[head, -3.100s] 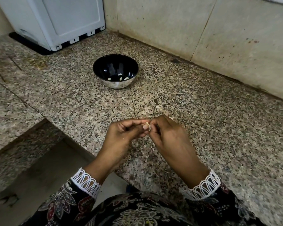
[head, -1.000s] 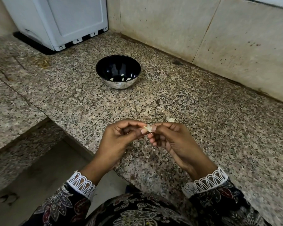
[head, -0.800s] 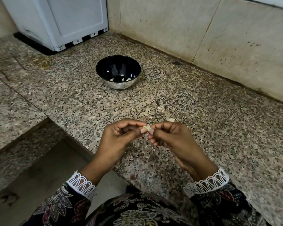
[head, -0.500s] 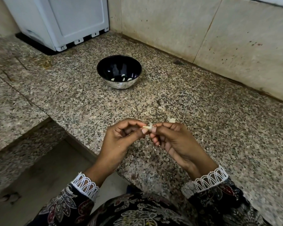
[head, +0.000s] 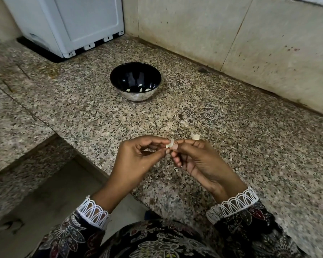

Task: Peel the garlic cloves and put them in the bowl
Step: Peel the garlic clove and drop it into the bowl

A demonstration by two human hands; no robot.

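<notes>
Both hands pinch one clove between them, the left hand steadying it and the right hand gripping its loose skin, low over the near desk so scraps fall there, while the bowl stands far behind with peeled cloves inside.

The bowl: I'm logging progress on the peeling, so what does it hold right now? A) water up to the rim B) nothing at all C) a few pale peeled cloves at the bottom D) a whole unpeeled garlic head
C: a few pale peeled cloves lie at the bottom of the dark bowl, while the left hand and right hand pinch another garlic clove between them.
</notes>
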